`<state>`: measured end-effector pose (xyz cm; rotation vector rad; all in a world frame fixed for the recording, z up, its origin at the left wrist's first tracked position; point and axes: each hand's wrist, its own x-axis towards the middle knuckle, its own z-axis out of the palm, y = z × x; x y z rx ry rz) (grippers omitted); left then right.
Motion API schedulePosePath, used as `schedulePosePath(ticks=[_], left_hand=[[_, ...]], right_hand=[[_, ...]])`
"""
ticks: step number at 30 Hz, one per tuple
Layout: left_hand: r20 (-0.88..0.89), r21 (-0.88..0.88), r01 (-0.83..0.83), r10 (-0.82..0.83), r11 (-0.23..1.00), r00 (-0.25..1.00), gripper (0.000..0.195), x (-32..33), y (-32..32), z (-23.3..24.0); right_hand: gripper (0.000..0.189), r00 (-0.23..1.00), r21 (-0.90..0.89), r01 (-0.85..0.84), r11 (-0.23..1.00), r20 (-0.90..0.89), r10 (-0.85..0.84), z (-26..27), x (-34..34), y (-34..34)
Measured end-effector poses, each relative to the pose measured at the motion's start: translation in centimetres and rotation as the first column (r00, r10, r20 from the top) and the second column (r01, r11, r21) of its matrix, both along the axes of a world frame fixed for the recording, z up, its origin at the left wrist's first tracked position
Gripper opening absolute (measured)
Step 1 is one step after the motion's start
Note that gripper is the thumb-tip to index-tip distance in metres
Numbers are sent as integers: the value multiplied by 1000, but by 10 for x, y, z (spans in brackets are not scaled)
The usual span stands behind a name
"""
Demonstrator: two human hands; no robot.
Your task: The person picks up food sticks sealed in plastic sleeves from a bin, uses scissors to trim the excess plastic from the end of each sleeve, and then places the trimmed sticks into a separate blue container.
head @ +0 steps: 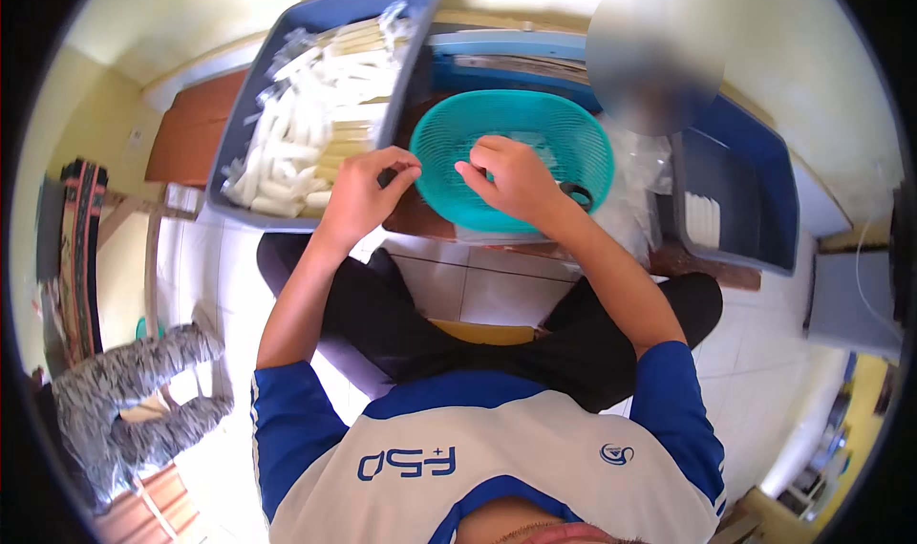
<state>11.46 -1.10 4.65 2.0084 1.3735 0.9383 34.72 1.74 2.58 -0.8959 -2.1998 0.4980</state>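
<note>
My left hand (pixel 369 189) is raised between the grey-blue plastic bin and the green basket, its thumb and forefinger curled close together. Whether something thin lies between them cannot be made out. Over the green plastic mesh basket (pixel 458 218) hangs my right hand (pixel 512 178), fingers bent inward; its grip is unclear. Something clear lies in the basket, and a black ring-shaped object (pixel 576 194) is by my right wrist. The grey-blue bin (pixel 412 64) at the left holds many white stick-like pieces (pixel 286 125) and pale yellowish ones (pixel 351 139), some in clear plastic.
A dark blue bin (pixel 745 164) at the right holds several white sticks (pixel 703 219). Clear plastic bags (pixel 630 186) lie between it and the basket. Behind the basket stands a blue container (pixel 516 50). A brown wooden bench (pixel 702 266) carries these things above my knees.
</note>
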Motion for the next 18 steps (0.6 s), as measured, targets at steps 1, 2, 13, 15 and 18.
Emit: schedulePosePath(ticks=[1,2,13,15,18], left_hand=[[31,21,-34,34,999,999,9,-13,-2,-1],[-5,19,-73,74,997,997,11,-22,-4,1],[-277,-36,-154,138,987,951,26,-76,48,-5],[-287,-49,-124,105,991,952,30,-82,64,-13],[-404,-14,-114,99,993,910,32,-90,85,-45]], right_hand=[[22,999,22,-44,999,-24,44,-1,-16,3],[21,995,44,-85,995,-48,87,-2,-32,6],[8,980,202,-195,960,78,183,-29,-131,73],[13,977,191,-189,963,132,165,-38,-139,90],[13,965,150,-132,980,244,92,-43,-148,104]])
